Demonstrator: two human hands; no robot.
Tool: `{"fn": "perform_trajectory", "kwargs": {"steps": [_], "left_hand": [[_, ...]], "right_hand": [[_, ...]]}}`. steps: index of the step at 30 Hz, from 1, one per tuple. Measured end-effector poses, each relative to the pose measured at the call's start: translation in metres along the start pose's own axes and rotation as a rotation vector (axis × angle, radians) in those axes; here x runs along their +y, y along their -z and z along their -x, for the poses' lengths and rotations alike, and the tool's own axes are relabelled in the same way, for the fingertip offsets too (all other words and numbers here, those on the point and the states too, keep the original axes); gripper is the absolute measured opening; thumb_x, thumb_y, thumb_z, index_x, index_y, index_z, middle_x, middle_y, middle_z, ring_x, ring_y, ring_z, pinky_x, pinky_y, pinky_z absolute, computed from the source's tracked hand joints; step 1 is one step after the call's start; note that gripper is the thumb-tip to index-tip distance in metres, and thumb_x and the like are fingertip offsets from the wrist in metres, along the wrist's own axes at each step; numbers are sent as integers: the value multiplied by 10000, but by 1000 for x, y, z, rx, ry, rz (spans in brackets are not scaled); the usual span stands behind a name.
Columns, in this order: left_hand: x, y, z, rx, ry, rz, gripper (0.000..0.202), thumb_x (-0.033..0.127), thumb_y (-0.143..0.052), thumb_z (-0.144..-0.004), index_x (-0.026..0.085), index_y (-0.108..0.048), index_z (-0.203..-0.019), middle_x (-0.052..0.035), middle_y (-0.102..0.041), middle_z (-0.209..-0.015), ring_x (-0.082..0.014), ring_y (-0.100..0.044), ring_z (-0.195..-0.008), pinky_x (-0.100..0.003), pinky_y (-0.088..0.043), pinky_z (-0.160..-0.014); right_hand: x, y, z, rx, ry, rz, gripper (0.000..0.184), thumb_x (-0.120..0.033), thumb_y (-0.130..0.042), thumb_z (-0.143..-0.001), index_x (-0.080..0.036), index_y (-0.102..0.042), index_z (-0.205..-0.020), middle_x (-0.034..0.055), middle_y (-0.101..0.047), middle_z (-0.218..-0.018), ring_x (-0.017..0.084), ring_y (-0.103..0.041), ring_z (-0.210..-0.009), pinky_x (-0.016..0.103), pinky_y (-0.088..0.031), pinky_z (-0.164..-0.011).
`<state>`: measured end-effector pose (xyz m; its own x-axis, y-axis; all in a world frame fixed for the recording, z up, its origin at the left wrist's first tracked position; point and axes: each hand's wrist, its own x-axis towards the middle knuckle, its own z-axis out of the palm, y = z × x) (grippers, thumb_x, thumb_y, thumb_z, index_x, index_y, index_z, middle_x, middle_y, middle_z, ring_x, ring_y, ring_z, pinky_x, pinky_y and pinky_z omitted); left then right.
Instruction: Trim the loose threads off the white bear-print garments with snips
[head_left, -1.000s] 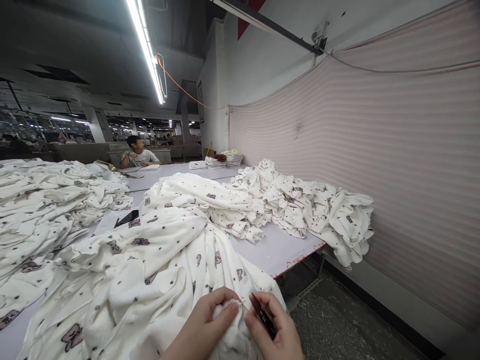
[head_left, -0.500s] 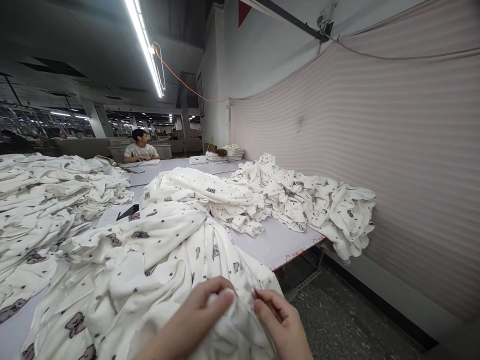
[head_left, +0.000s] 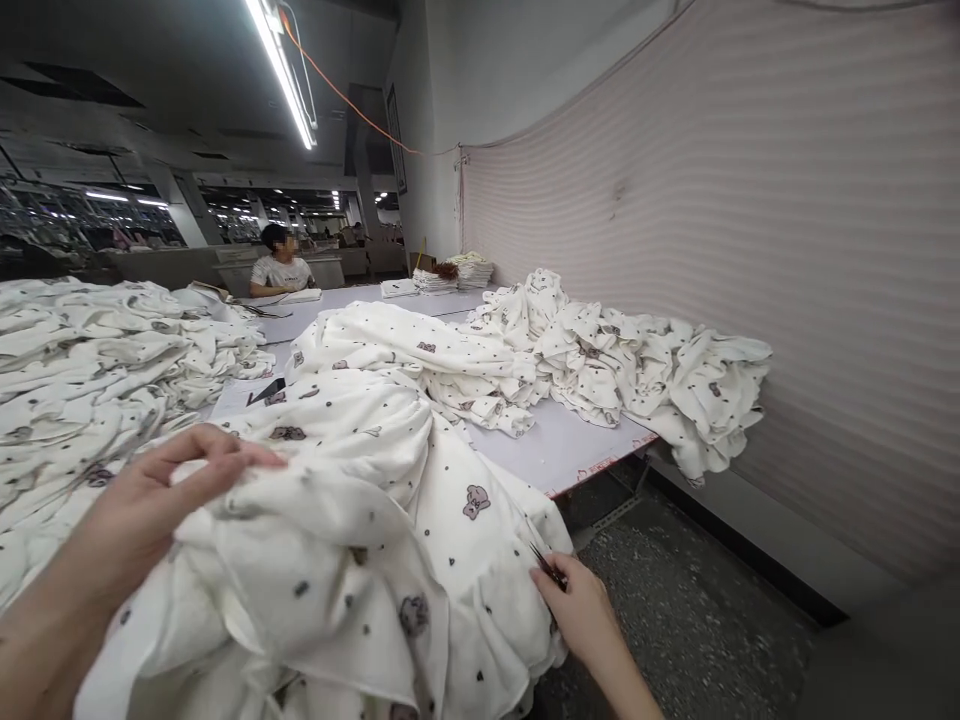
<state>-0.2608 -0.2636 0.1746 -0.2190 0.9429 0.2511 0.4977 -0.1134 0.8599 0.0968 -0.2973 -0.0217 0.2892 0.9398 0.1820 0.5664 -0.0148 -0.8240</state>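
A white garment (head_left: 360, 540) printed with small dark bears and dots lies bunched over the near edge of the table. My left hand (head_left: 161, 500) pinches a fold of it at the left, fingers closed on the cloth. My right hand (head_left: 581, 605) is low at the garment's right edge, closed around small dark thread snips (head_left: 546, 568) whose tips touch the fabric.
Heaps of the same printed white garments lie at the left (head_left: 97, 360), middle (head_left: 420, 360) and right (head_left: 645, 370) of the long white table (head_left: 555, 450). A dark phone (head_left: 266, 391) rests on paper. A seated person (head_left: 279, 270) is at the far end. A striped wall covering (head_left: 750, 250) and grey floor (head_left: 690, 620) are to the right.
My hands were together at the garment's near edge. Now the left hand has moved up and left, gripping a fold, and the garment is spread wider. The camera has tilted downward.
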Motion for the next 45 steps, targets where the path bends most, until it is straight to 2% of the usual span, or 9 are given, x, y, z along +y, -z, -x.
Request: {"fn": "perform_trajectory", "kwargs": {"steps": [6,9,12,16,21,26,29,32,45], "left_hand": [[18,-114,60,-777,-251,-319,196,392,-566,-806,252,-657,-909,-14,-692,-891,-237,-630,-875,-314,-471,-777],[11,-167,92,-837,-398,-549,397,449,-619,-764,193,-608,-1067,-111,-683,-973,-333,-624,-902,-403,-471,-754],[2,-192,99,-698,-441,-615,175,222,-420,-865,189,-579,-930,-90,-645,-900,-285,-617,-841,-374,-463,-699],[-6,-180,83,-596,-365,-437,175,204,-387,-892,214,-455,-731,-39,-569,-872,-204,-593,-793,-316,-455,-715],[-6,-154,73,-611,-352,-183,245,304,-412,-923,213,-421,-695,-89,-511,-1268,-239,-542,-1094,-324,-424,-876],[-9,-139,72,-686,-277,5,238,297,-471,-873,217,-377,-669,-87,-606,-1201,-254,-554,-1078,-318,-417,-916],[-10,-135,76,-708,-274,-11,42,244,-461,-842,227,-438,-811,-31,-605,-917,-189,-575,-819,-274,-462,-768],[-9,-136,83,-761,-387,-176,290,196,-556,-747,251,-495,-1025,-18,-546,-946,-187,-556,-806,-271,-453,-736],[-13,-139,87,-614,-346,84,73,247,-458,-899,216,-459,-833,-23,-495,-876,-190,-486,-850,-288,-387,-780]], "right_hand": [[-35,5,8,61,57,-50,263,-391,-555,-842,-189,-705,-768,48,-614,-776,183,-592,-664,246,-446,-550],[-58,6,11,-34,39,-300,296,-408,-588,-834,-167,-694,-700,27,-618,-688,182,-599,-669,248,-478,-610],[-63,11,17,-173,-49,-574,319,-434,-611,-828,-147,-733,-892,64,-709,-805,237,-654,-844,313,-514,-787],[-38,14,34,-100,-158,-650,385,-456,-630,-810,-169,-700,-1056,98,-719,-942,273,-641,-1004,362,-490,-899],[-19,-6,53,123,32,-412,423,-362,-677,-742,-223,-645,-1139,73,-612,-990,212,-639,-868,251,-526,-708],[-40,-7,45,67,101,-398,226,-368,-536,-874,-201,-639,-761,17,-585,-751,155,-588,-702,200,-465,-624],[-51,1,40,23,38,-498,253,-428,-568,-845,-189,-606,-770,-15,-547,-660,132,-521,-600,188,-409,-535],[-55,5,42,-41,23,-529,244,-417,-590,-810,-181,-585,-750,-29,-528,-625,116,-480,-549,188,-376,-505],[-65,30,33,-312,304,-289,244,-341,-582,-844,-224,-683,-1034,39,-639,-876,188,-628,-798,245,-464,-696]]}}
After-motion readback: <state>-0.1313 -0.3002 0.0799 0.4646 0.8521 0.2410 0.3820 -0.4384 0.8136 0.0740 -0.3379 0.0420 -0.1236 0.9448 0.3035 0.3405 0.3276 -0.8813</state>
